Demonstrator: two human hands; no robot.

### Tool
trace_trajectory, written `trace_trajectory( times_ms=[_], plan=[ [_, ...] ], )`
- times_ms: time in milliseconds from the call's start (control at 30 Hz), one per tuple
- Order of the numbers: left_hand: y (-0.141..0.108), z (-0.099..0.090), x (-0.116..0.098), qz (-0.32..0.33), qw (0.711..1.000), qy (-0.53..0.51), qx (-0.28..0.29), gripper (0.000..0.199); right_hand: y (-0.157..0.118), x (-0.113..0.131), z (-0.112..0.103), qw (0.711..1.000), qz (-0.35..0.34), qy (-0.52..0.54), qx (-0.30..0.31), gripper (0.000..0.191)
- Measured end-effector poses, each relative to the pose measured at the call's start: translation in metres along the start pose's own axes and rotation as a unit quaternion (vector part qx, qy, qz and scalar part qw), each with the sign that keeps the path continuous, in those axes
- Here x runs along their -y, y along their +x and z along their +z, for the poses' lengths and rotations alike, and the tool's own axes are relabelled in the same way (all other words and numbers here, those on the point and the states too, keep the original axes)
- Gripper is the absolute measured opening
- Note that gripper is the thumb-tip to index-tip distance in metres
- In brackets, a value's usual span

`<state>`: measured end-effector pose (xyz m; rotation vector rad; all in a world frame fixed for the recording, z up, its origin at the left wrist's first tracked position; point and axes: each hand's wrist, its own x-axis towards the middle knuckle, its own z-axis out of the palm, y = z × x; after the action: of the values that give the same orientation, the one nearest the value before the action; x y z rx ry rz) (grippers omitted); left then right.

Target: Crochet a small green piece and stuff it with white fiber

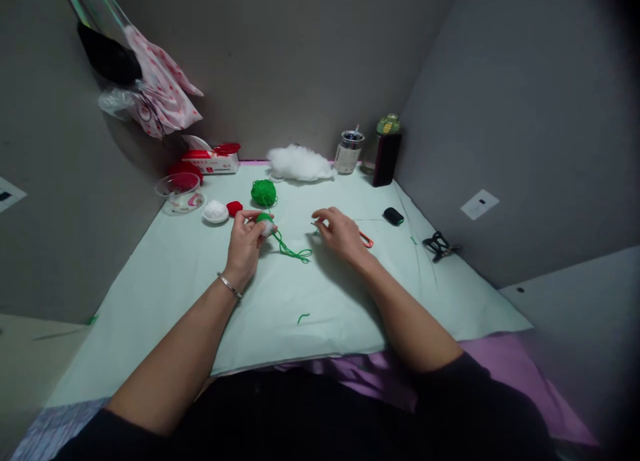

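1. The left hand holds a little green and white ball in its fingers and thumb. It is over the middle of the desk, a bit toward the left edge.
2. Loose green yarn hangs from the little ball and makes loops beside it.
3. The right hand has its thumb and finger close together. Something thin shows at the tips, too small to name, so I cannot tell if it is held.
4. An orange thing pokes out from behind the right hand.
5. A big ball of green yarn sits past the left hand, toward the far edge. A red ball and a white ball sit near the left edge.
6. White fluff lies along the far edge. A cup of pens stands near the far right corner.
7. A black clip is by the right edge.
8. A short green snip lies near the front edge.
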<state>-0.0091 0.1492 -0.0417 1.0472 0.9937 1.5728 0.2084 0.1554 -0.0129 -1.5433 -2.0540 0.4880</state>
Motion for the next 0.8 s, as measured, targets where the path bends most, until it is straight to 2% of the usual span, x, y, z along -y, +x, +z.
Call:
trace_trajectory(
  times_ms=[133,267,433,533,667,733,800],
  plan=[
    [-0.004,0.003,0.001,0.008,0.999,0.033,0.021,0.029,0.002,-0.021,-0.009,0.996,0.058,-0.073,0.018,0.028],
    [-0.010,0.007,0.004,0.031,0.996,0.069,0.053,0.026,0.004,-0.023,-0.002,0.993,0.084,-0.079,0.027,0.026],
    [-0.010,0.006,0.007,0.055,0.991,0.098,0.066,0.027,0.007,-0.015,-0.003,0.997,0.078,0.015,0.009,0.017],
    [-0.009,0.005,0.011,0.066,0.990,0.110,0.065,0.027,0.004,-0.004,-0.007,0.990,0.054,0.128,0.039,0.020],
    [-0.007,0.004,0.015,0.070,0.988,0.119,0.069,0.027,-0.005,0.015,-0.002,0.958,0.010,0.266,0.109,0.037],
    [-0.007,0.003,0.016,0.069,0.988,0.121,0.072,0.027,-0.009,0.022,0.006,0.915,0.012,0.366,0.171,0.038],
    [-0.008,0.003,0.016,0.069,0.987,0.122,0.074,0.028,-0.012,0.027,0.014,0.864,0.037,0.452,0.220,0.031]
  ],
)
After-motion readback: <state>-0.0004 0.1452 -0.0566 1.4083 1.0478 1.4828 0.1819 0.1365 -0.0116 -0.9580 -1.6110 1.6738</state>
